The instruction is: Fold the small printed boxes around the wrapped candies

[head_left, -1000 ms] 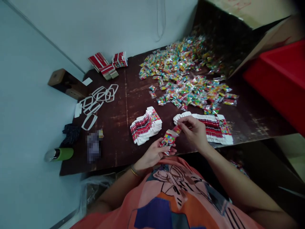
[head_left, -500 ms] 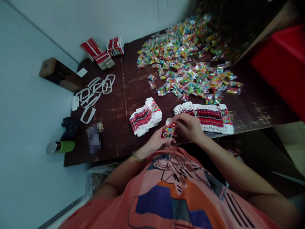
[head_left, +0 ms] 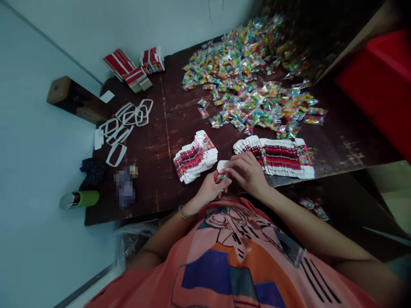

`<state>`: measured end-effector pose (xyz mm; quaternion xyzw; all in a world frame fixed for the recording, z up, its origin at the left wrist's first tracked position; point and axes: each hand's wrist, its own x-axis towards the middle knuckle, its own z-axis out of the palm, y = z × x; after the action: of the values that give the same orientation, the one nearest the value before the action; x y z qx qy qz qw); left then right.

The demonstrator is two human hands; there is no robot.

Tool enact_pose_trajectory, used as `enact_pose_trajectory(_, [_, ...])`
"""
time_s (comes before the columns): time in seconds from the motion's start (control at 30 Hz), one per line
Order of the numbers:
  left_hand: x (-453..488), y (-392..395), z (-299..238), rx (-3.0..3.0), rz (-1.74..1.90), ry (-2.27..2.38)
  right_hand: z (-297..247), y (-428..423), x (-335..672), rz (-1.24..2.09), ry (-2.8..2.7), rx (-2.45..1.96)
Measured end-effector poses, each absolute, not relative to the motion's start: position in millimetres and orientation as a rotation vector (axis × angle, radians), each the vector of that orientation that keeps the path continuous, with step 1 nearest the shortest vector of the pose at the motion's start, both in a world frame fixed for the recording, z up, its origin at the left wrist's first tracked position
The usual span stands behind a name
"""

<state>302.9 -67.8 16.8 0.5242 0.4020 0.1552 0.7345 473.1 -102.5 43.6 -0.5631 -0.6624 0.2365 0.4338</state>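
Observation:
Close to my body, my left hand (head_left: 210, 188) is closed around a small printed red candy box (head_left: 220, 176). A white flap stands up at the box's top end. My right hand (head_left: 247, 172) has its fingers bent at that end, touching the flap; they cover part of the box. To the left lies a fanned stack of flat red-and-white cartons (head_left: 195, 157). A longer row of the same flat cartons (head_left: 282, 157) lies just beyond and right of my right hand.
Clear packets of colourful candy (head_left: 257, 102) are heaped at the table's back. Rubber-band-like white loops (head_left: 117, 155), a green bottle (head_left: 88, 198) and a wooden box (head_left: 78, 100) sit at left. A red bin (head_left: 375, 85) stands at right. More red cartons (head_left: 152, 60) lie near the wall.
The box has turned and shifted slightly left in my left hand, showing less of its printed face. My right hand has moved a little left and down, its fingers now at the flap.

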Motion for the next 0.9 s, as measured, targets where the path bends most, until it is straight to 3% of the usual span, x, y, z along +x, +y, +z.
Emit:
enact_pose_trajectory(0.17, [294.9,-68.2,12.0,0.952,0.416,0.876,40.8,-113.2,468.3,0.872,-1.333,-1.368])
enact_pose_trajectory(0.33, [294.4,-62.1,14.5,0.874,0.355,0.798,28.0,-114.1,471.4,1.702,-0.564,-1.106])
enact_pose_trajectory(0.4, [296.0,-58.5,16.3,0.876,0.342,0.795,27.4,-112.3,473.0,1.89,-0.464,-0.999])
enact_pose_trajectory(0.63, [308.0,-42.8,28.8,0.712,0.432,0.782,39.9,-99.6,481.3,1.859,-0.482,-0.91])
enact_pose_trajectory(0.8, [307.9,-29.3,38.0,0.989,0.286,0.703,45.1,-94.7,490.5,1.977,-0.556,-0.849])
enact_pose_trajectory(0.9, [309.3,-25.0,43.6,1.188,0.266,0.688,51.5,-94.2,491.4,1.85,-0.71,-0.919])
